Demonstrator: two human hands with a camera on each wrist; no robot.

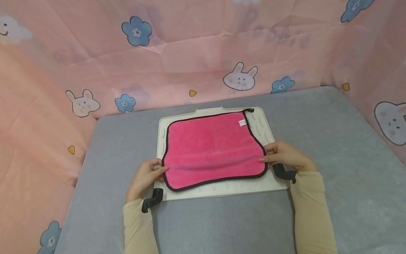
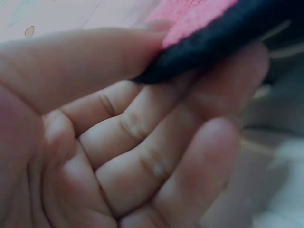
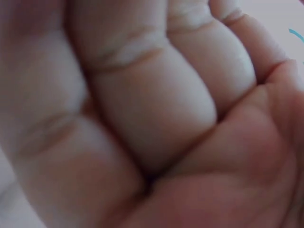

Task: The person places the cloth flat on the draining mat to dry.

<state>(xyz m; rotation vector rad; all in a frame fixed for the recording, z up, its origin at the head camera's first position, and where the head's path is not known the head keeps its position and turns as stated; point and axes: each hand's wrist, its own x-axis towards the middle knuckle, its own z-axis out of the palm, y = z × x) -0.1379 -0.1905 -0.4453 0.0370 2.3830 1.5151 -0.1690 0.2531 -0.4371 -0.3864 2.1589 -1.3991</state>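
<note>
A bright pink towel (image 1: pixel 209 144) with black edging lies spread over a cream ribbed tray (image 1: pixel 219 189). My left hand (image 1: pixel 146 176) pinches the towel's left edge between thumb and fingers; in the left wrist view the black edging (image 2: pixel 199 52) runs between the thumb and the fingers. At the opposite side my right hand (image 1: pixel 287 155) pinches the right edge, thumb on top. A shallow crease crosses the towel between both hands. The right wrist view shows only curled fingers (image 3: pixel 152 95) and palm, with the towel out of sight.
The tray stands on a grey table (image 1: pixel 228 222). A black hanging loop (image 1: pixel 248 110) and a white label (image 1: pixel 242 122) mark the towel's far right corner. Behind and beside the table hangs a pink cloth (image 1: pixel 177 70) printed with rabbits and flowers.
</note>
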